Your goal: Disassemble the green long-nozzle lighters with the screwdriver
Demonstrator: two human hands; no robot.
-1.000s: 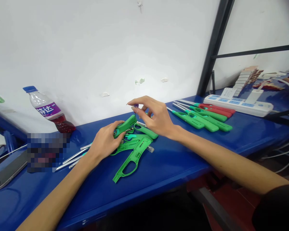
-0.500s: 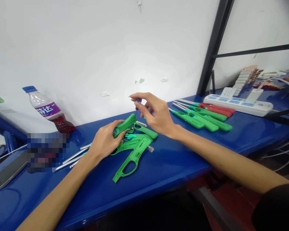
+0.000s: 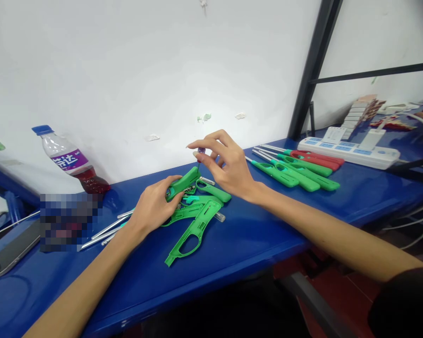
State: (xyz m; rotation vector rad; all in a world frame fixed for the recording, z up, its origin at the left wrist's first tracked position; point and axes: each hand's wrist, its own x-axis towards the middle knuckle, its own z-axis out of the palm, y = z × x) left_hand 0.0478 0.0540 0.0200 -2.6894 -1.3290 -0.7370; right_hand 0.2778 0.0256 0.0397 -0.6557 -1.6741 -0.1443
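Left hand (image 3: 157, 204) curls palm-down, forearm from seven o'clock; right hand (image 3: 229, 164) pinches, forearm from four o'clock.

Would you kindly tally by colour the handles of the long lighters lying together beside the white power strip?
Green handles: 4
Red handles: 2
Total in view: 6

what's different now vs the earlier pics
The right hand has risen slightly, its fingers shifting around the small screwdriver; nothing visibly taken up or let go. The left hand still holds the green casing; the bottle and lighters stayed put.
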